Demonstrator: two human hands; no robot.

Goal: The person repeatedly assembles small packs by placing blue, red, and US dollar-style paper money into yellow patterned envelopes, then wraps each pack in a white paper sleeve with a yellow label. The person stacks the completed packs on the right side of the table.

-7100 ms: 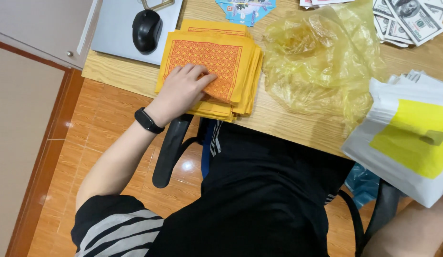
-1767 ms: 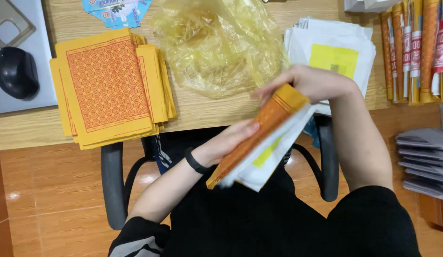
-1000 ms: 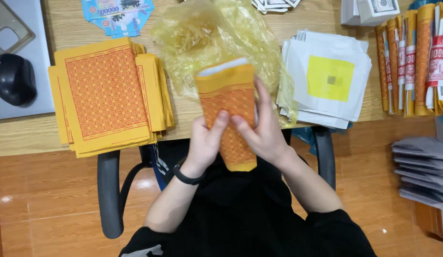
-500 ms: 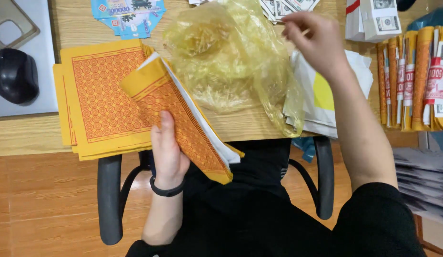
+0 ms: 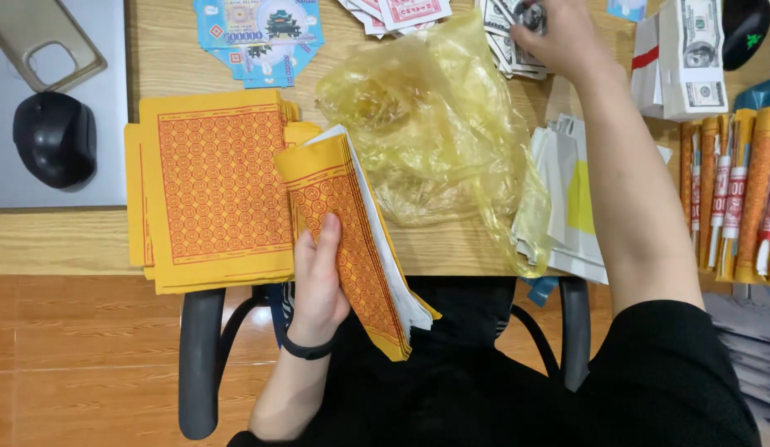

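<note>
1. So my left hand [image 5: 317, 285] is clamped round a folded wad of yellow-and-orange patterned paper [image 5: 352, 248] with white sheets tucked inside it. It's held tilted over the table's near edge, top end above the wood, bottom end out over my lap.
2. Thumb [image 5: 329, 240] lies across the printed face, the other fingers are behind the wad where I can't see them. Firm grip, hand closed on it.
3. My right hand [image 5: 559, 33] is way off at the far side, on a loose pile of grey banknote-style sheets [image 5: 505, 41]. Fingers look curled on the top sheet, but honestly I can't tell if it's pinched or just touched.
4. Room-wise: the wad sits just beside the big flat stack of the same yellow paper [image 5: 211, 190], which overhangs the table edge [image 5: 54, 244] a bit. On the other side there's a crumpled yellow plastic bag [image 5: 426, 141], nearly touching the wad's top corner. Pretty tight both ways, open space only toward my lap.
5. Further out: white envelopes with a yellow patch [image 5: 571, 203] under my right forearm, a banded brick of notes [image 5: 687, 58] behind them, orange rolls with red-and-white bands [image 5: 737, 199] on the right edge, blue octagonal printed papers [image 5: 257, 33] at the far side, and a black mouse [image 5: 54, 136] on a grey pad to the left.
</note>
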